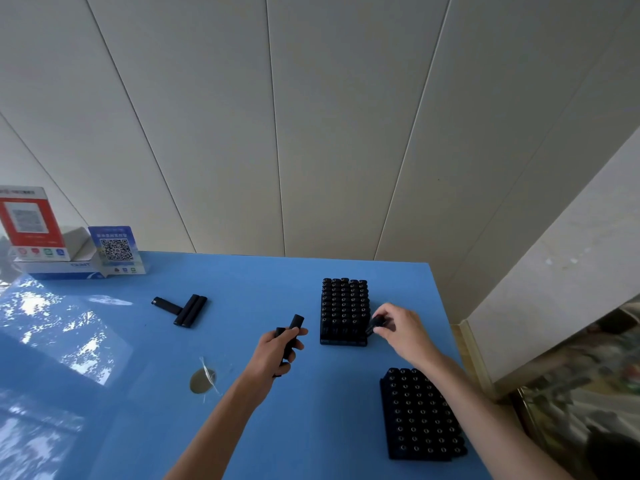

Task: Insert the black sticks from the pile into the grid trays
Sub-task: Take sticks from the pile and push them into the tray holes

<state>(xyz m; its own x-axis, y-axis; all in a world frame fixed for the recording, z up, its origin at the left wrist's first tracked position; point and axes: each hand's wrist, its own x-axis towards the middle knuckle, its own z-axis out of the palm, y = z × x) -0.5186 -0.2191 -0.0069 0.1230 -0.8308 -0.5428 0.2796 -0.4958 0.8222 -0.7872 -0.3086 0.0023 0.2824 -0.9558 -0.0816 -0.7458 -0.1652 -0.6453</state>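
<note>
The left hand [277,351] grips black sticks [291,336], at least two, held upright and tilted slightly away above the blue table [242,427]. The right hand [398,327] pinches one black stick [375,325] between thumb and fingertips at the near right corner of the far grid tray [344,311]; whether the stick tip has entered a cell cannot be told.

The far grid tray stands on the table ahead of the right hand, and its cells appear filled with stick ends. A second grid tray [420,414] lies nearer, under the right forearm, also filled.

The remaining pile of black sticks [185,310] lies on the table to the left, well apart from both trays; three are side by side and one lies crosswise.

At the far left corner stand a blue QR-code sign [116,249], a red QR-code sign [29,220] and a white box [59,266].
</note>
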